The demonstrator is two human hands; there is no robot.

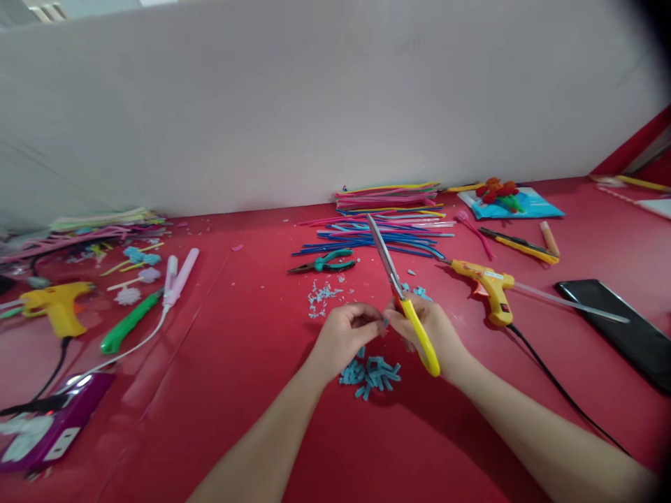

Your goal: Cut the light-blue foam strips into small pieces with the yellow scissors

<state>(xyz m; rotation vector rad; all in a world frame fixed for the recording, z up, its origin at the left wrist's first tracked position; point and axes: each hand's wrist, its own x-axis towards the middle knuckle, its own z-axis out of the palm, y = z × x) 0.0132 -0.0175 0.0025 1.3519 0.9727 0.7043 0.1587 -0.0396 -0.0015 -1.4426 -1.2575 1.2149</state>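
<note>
My left hand is closed in a pinch, its fingertips at a tiny blue piece. Facing it, my right hand keeps hold of scissors with yellow handles, blades pointing up and away. The right thumb and finger also meet at the blue piece. Below my hands lies a pile of short, cut light-blue pieces. More blue bits show just behind my right hand. Small pale trimmings are scattered beyond my left hand, near teal-handled pliers.
Pipe cleaners lie bundled by the white wall. At right are a yellow glue gun, a utility knife and a black phone. Left are another glue gun, a green-handled tool, a pink hair-straightener-like tool and a purple power strip.
</note>
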